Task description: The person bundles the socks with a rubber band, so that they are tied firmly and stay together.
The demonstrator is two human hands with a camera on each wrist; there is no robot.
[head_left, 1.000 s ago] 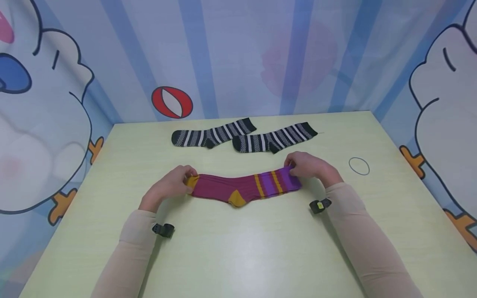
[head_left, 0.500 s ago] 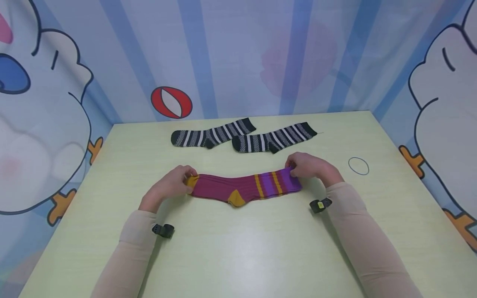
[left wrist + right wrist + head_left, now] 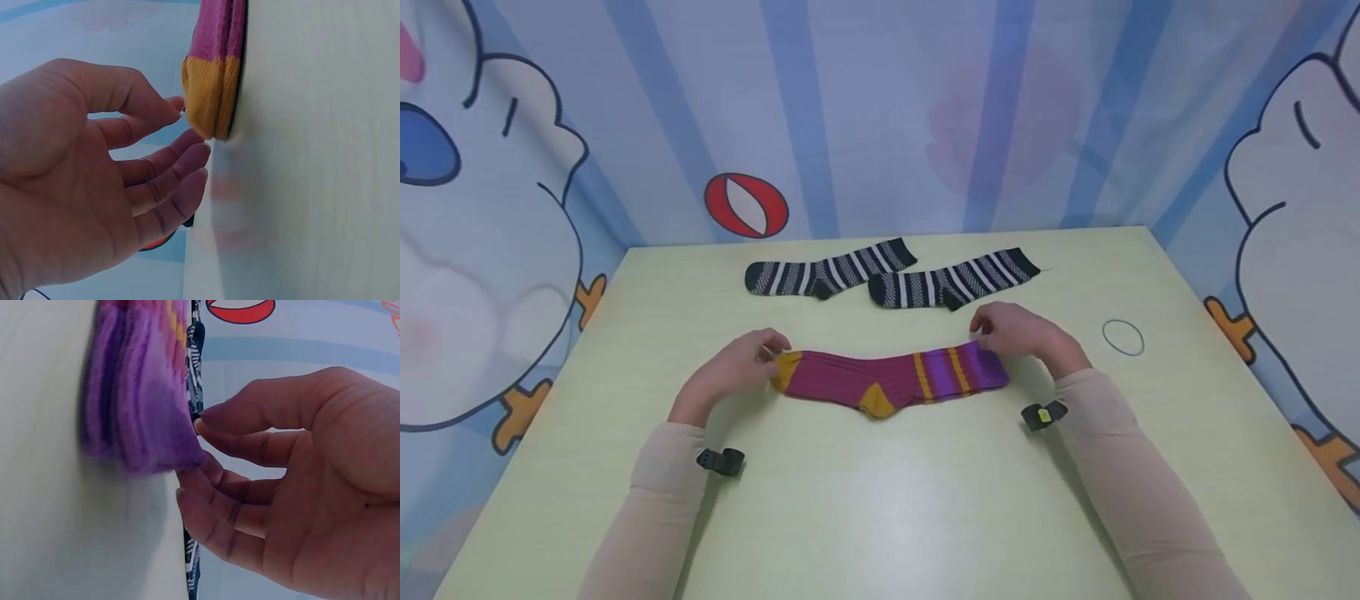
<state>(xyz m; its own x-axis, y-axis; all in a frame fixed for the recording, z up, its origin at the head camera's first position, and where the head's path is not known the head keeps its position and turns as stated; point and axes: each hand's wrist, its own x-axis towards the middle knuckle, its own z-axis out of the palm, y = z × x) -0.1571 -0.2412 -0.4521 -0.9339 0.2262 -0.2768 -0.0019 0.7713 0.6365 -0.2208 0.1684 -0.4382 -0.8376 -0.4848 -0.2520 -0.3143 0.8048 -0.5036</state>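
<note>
A pair of maroon socks [image 3: 842, 379] with mustard toe and heel and a purple striped cuff lies flat in mid-table, one sock on the other; the wrist views show the layers. At the toe end [image 3: 209, 100], my left hand [image 3: 733, 364] has loosely bent fingers and grips nothing; its fingertips are right beside the toe. Over at the cuff [image 3: 150, 419], my right hand [image 3: 1018, 329] hovers with thumb and forefinger close together. The cuff lies beside those fingertips, not pinched between them; whether the lower fingers touch it is hard to tell.
Behind lie two black, grey and white striped socks, the left one [image 3: 827, 271] and the right one [image 3: 955, 279], slightly overlapping. A thin dark ring [image 3: 1123, 321] lies on the table's [image 3: 880, 500] right side. A printed curtain [image 3: 880, 108] borders the back.
My left hand has let go of the toe and drawn slightly left. My right fingers have lifted a little off the cuff. The maroon socks stay in place.
</note>
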